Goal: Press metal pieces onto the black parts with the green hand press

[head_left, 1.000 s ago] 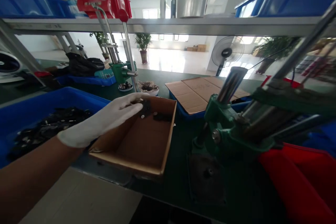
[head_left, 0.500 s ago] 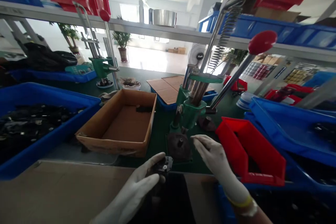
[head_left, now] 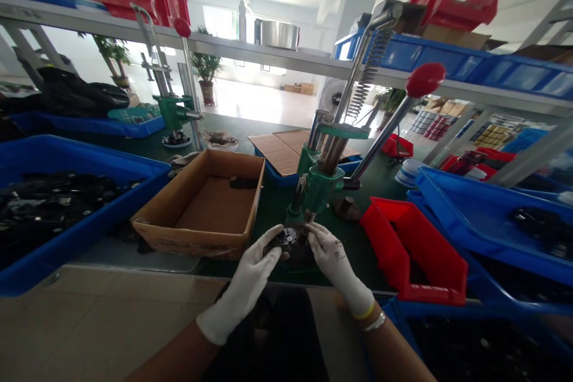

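Gloved left hand [head_left: 242, 289] and right hand [head_left: 335, 265] face each other; your fingers [head_left: 273, 246] clamp a dark metal part [head_left: 289, 239] between their tips, just before the green hand press [head_left: 316, 188]; positioning it looks like the step in hand; the next move seems to call for seating it under the press.

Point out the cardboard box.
In the head view, the open cardboard box sits on the green workbench between the blue bin of black parts and the green hand press.
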A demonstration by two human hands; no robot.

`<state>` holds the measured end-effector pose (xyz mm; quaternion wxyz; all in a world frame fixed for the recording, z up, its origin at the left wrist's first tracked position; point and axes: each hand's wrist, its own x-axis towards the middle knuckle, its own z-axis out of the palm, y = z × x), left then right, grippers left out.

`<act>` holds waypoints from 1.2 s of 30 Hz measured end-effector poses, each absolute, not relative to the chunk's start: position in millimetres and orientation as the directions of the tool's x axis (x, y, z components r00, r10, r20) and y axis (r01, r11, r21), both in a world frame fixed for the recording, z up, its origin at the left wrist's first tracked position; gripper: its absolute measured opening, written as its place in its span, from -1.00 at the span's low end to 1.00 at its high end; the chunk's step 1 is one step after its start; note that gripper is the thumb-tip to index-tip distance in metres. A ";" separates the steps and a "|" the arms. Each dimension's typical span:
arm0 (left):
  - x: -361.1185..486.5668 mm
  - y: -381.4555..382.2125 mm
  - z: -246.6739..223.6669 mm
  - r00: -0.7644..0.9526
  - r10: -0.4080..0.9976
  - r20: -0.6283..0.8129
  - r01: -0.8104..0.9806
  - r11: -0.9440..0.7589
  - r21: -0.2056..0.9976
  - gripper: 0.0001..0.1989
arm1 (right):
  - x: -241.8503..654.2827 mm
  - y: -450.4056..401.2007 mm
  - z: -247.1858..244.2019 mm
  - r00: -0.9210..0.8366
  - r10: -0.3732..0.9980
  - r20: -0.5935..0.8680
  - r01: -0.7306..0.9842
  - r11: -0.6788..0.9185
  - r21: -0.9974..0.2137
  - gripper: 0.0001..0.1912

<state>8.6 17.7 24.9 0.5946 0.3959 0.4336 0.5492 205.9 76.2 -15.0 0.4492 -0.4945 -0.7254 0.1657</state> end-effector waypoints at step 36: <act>33.3 78.1 -0.6 0.084 0.992 0.098 -0.107 -0.089 0.990 -0.43 | 241.6 39.3 -0.7 -0.050 0.753 0.656 0.700 0.495 -0.515 -0.67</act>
